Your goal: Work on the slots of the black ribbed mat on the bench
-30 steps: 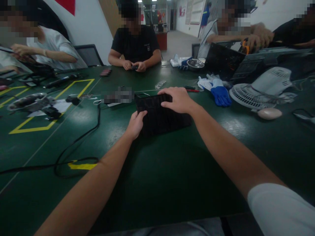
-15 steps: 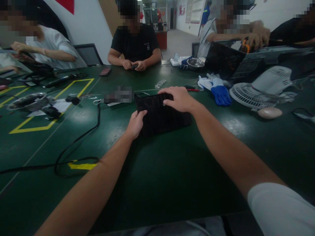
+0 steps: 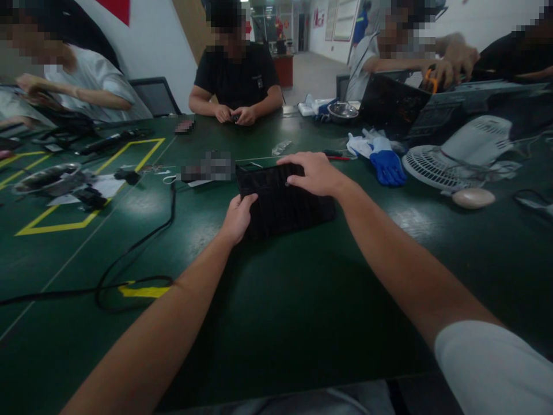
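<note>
A flat, dark black rectangular item (image 3: 285, 210), whose exact kind is too dark to make out, lies at a slant on the green table in the middle of the view. My left hand (image 3: 239, 219) grips its left edge, thumb on top and the other fingers hidden below. Over its far right part reaches my right hand (image 3: 315, 173), the fingers curled across the far edge and the thumb bent toward them. A tiny shiny spot shows by that thumb's tip.
Black cable (image 3: 173, 207) loops on the green table (image 3: 294, 323) at left, near yellow tape (image 3: 144, 292). Blue-white gloves (image 3: 386, 164) and a white fan part (image 3: 444, 164) lie at right. A red pen (image 3: 337, 157) and metal bowl (image 3: 343, 111) sit beyond. Several co-workers sit around.
My two hands and the black item stay almost in place. At the far right, a co-worker's hands shift slightly.
</note>
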Demonstrator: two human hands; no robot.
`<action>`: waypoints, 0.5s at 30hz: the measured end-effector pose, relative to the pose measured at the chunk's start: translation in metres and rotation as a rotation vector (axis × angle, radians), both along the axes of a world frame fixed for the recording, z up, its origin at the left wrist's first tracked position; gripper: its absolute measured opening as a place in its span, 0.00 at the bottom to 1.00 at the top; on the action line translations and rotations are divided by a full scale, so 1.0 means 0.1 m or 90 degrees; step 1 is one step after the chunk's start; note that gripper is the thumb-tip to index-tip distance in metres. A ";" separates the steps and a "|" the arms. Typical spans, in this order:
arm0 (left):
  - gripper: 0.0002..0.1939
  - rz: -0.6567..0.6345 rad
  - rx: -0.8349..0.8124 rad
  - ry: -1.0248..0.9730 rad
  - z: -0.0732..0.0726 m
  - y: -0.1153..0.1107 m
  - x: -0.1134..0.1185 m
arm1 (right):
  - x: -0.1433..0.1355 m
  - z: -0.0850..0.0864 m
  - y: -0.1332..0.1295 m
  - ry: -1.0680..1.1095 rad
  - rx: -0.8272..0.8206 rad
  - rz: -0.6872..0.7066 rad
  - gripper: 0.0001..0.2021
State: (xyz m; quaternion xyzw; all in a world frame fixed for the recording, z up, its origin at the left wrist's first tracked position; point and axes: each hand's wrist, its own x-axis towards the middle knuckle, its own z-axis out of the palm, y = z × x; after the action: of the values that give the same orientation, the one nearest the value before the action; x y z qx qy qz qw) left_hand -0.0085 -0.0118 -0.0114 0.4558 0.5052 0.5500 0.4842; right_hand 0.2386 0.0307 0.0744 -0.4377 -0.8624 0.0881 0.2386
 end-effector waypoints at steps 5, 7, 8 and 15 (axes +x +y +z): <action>0.18 -0.005 0.003 0.001 0.02 -0.01 0.00 | 0.00 0.02 -0.01 -0.006 -0.008 0.002 0.27; 0.18 -0.006 0.005 -0.001 0.02 -0.01 0.00 | 0.00 0.03 -0.01 -0.010 -0.008 0.002 0.27; 0.18 -0.006 0.006 -0.002 0.02 -0.01 0.00 | 0.00 0.03 -0.01 -0.011 -0.007 0.003 0.28; 0.18 -0.007 -0.002 0.009 0.03 -0.01 0.00 | 0.01 0.04 -0.02 -0.004 -0.009 0.014 0.29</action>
State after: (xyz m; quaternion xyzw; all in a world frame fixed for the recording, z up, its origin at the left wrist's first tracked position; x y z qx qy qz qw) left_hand -0.0088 -0.0130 -0.0088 0.4616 0.5067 0.5437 0.4843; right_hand 0.2400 0.0291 0.0781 -0.4303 -0.8672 0.0957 0.2317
